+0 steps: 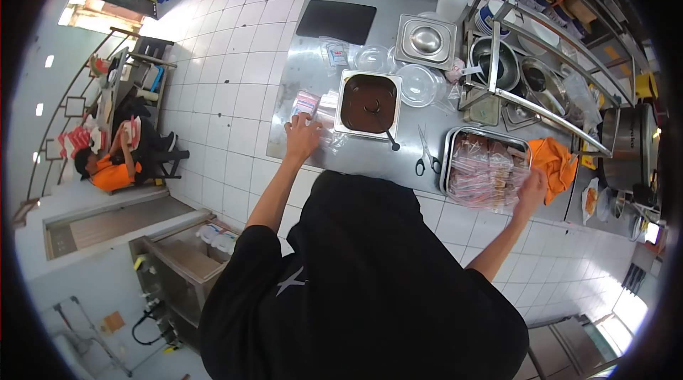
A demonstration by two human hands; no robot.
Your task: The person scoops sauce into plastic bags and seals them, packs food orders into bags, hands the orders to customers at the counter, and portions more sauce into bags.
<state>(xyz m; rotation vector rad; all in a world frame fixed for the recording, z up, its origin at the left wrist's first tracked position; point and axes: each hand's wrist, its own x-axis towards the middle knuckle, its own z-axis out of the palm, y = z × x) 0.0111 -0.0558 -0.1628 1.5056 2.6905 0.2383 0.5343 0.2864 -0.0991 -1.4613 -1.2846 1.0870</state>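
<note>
My left hand [302, 137] is at the table's left front, its bent fingers apart at the near edge of a small pile of clear plastic packets [306, 103] with pink-and-white print. Right of it, a square steel pan [342, 106] holds dark brown sauce [366, 104], with a black-handled ladle [393, 141] leaning out. My right hand [530, 191] is over the right front corner of a metal tray [447, 159] filled with similar printed packets [480, 170]. Its fingers look loosely apart, though their tips are hard to make out. Scissors [425, 156] lie between pan and tray.
An orange cloth [555, 167] lies right of the tray. Clear plastic lids [418, 86], a steel lidded container [427, 40] and a black board [336, 22] are farther back. A metal rack [498, 31] stands over bowls at the right. Another person [114, 174] sits far left.
</note>
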